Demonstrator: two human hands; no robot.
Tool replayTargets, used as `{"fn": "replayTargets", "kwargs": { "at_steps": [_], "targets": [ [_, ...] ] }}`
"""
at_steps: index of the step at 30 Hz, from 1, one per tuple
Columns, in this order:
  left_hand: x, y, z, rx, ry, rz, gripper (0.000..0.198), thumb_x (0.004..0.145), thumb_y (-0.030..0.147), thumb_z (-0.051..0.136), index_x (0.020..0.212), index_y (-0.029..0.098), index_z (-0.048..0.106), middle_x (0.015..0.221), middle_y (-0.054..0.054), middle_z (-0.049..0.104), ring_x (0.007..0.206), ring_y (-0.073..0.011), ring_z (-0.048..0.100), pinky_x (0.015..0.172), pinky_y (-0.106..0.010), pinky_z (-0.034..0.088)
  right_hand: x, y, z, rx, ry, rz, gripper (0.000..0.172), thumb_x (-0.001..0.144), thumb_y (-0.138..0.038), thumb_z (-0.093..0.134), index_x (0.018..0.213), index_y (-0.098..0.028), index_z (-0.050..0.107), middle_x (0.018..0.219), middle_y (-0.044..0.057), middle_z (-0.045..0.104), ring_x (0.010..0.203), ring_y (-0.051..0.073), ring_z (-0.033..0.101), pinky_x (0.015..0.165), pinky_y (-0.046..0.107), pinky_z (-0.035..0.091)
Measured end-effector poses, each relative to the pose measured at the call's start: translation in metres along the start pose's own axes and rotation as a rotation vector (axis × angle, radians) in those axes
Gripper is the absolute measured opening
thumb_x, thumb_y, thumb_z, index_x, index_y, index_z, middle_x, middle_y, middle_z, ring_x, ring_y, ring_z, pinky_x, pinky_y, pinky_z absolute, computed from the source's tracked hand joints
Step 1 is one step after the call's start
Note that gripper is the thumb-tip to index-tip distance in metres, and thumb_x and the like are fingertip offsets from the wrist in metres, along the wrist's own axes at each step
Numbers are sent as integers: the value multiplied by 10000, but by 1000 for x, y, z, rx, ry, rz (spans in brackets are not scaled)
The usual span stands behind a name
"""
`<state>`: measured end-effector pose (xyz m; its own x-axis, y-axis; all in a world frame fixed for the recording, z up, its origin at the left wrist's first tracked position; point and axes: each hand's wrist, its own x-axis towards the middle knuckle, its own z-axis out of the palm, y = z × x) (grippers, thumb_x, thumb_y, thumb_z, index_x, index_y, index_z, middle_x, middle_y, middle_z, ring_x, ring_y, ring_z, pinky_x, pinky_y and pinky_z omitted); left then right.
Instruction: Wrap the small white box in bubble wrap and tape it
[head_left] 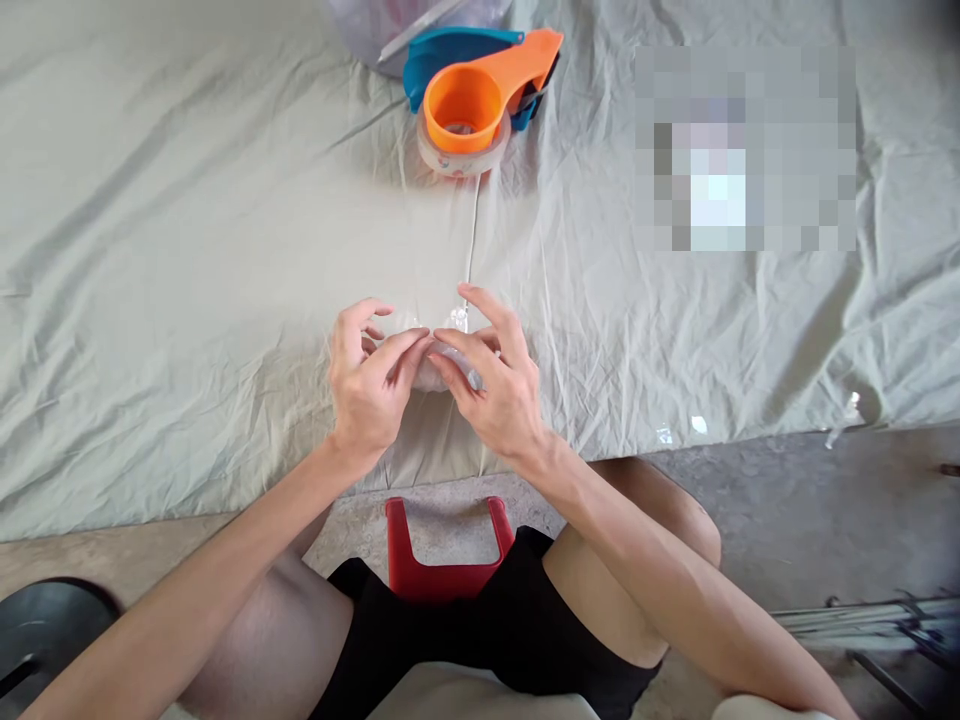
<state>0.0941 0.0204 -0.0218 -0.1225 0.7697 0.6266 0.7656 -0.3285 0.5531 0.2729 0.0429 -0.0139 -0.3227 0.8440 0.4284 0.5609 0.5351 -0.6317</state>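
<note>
My left hand [369,378] and my right hand [491,372] meet over the near edge of a pale cloth [187,300], fingers curled and pinching a small clear plastic piece [442,352] between them. A thin strip of clear tape [472,240] runs from that piece up to a tape roll [459,152] in an orange dispenser [495,85] at the far side. Most of the plastic piece is hidden behind my fingers.
A blue dispenser [442,50] lies behind the orange one, beside a clear bag [390,25]. A red stool [442,565] shows between my knees. Metal rods [870,620] lie on the concrete floor at lower right; a dark round object [45,630] sits at lower left.
</note>
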Motion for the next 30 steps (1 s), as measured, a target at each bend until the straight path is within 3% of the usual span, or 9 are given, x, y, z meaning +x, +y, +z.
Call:
{"fn": "replayTargets", "kwargs": {
  "at_steps": [4,8,13,16,20,26,30],
  "targets": [
    [-4,-9,-3,74,-68,153,202,1180,283,668,1216,233,860,1344,-125,821,1206,-300,775,974,-456,599,-1,4,3,-131,31,-91,299,1211,-415,592,1309,-274,837,1423,95,821,968,240,751,916,478,655],
    [-5,-20,-8,59,-189,301,319,1237,280,518,1413,160,755,1349,-149,852,1311,-296,805,1067,-427,615,-1,5,4,-77,24,-121,288,1220,-357,581,1322,-240,824,1199,90,885,1053,260,787,954,458,649],
    [-4,-23,-13,45,-377,283,730,1250,609,245,1682,96,532,1376,-216,819,1374,-343,777,1131,-468,619,-3,7,8,15,15,-121,295,1221,-337,567,1341,-181,787,1228,127,881,1145,274,814,1024,460,673],
    [-6,-20,-14,70,-466,281,936,1188,774,269,1771,52,395,1445,-267,767,1413,-401,740,1163,-516,606,-5,7,10,29,-23,-82,349,1243,-372,494,1384,-202,763,1299,132,872,1220,284,819,1096,496,670],
    [-8,-21,-15,72,-540,219,788,1185,661,508,1776,154,387,1527,-238,728,1469,-398,702,1171,-536,594,-10,5,10,88,-57,-9,387,1251,-434,450,1455,-213,693,1345,140,859,1253,296,819,1114,520,677],
    [-4,-26,-16,-13,-560,196,600,1152,583,654,1605,206,538,1556,-202,728,1466,-378,709,1167,-514,592,-8,-2,6,131,-138,146,448,1248,-510,437,1567,-219,555,1448,162,818,1375,304,784,1166,544,666],
    [-3,-28,-16,-5,-555,194,566,1134,561,707,1578,241,565,1502,-170,760,1361,-367,761,1108,-506,600,-1,-12,-22,167,-280,189,488,1250,-455,456,1690,-248,495,1578,143,761,1520,308,704,1236,580,628]
  ]
}}
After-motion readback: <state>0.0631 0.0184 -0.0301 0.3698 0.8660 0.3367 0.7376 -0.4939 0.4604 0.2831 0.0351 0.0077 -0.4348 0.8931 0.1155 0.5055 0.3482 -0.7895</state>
